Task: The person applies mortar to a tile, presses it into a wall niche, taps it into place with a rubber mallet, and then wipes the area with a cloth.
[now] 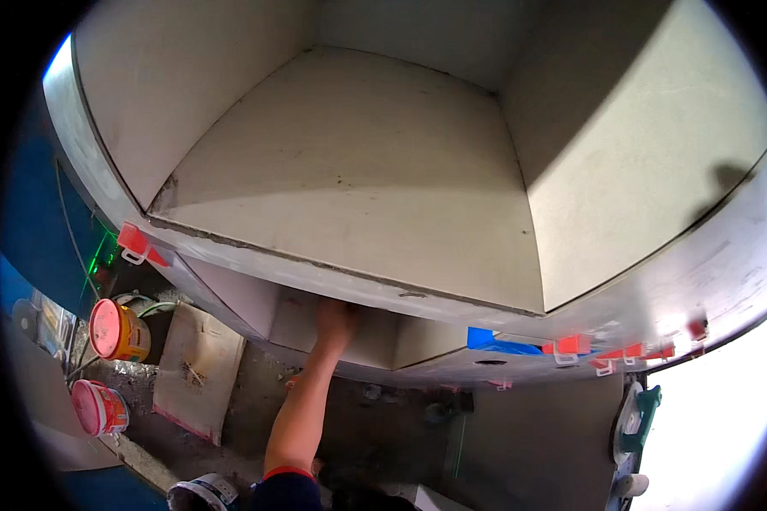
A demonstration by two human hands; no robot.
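Note:
My left hand reaches up into the lower compartment of a pale tiled shelf unit. Its fingers disappear behind the front edge of the shelf above, so I cannot tell whether they hold anything. The bare forearm rises from a dark sleeve with a red cuff. Above the hand lies the wide shelf board of the upper compartment, with specks of dirt and a rough front joint. Red tile-levelling wedges and more red wedges sit along the front edging. My right hand does not show.
On the floor at the left are a yellow-orange bucket, a red bucket and a dirty cardboard sheet. A white bucket stands near the lower edge. A green-handled tool hangs or leans at the right, beside a bright opening.

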